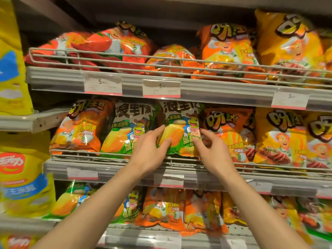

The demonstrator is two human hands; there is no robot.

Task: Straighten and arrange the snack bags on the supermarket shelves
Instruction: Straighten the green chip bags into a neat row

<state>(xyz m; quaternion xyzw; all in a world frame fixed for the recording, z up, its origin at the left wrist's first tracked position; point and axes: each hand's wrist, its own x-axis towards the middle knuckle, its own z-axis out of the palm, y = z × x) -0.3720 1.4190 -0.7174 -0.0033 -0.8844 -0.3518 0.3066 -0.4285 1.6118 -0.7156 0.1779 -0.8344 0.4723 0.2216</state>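
Your left hand [149, 150] rests against the left edge of the glossy green-and-yellow foil snack bag with a cartoon turtle [179, 130]; the fingers are extended and slightly spread, thumb low on the bag front, not curled round it. Your right hand [213, 150] meets the same bag at its right edge, fingers loosely bent, fingertips [198, 139] touching the crinkled film. Whether either hand pinches the film cannot be told.

The bag stands upright on the middle shelf, behind the white wire front rail [111, 153]. Just beside it on the left stands a second green turtle bag [125, 132]; on the right, an orange foil bag with a cartoon chef [231, 133] touches it. All packs are puffed, shiny and wrinkled.

On the upper shelf, red-orange foil bags [100, 45] lie tilted backward. White-and-pink paper price tags [161, 88] sit in the clear plastic shelf strip.
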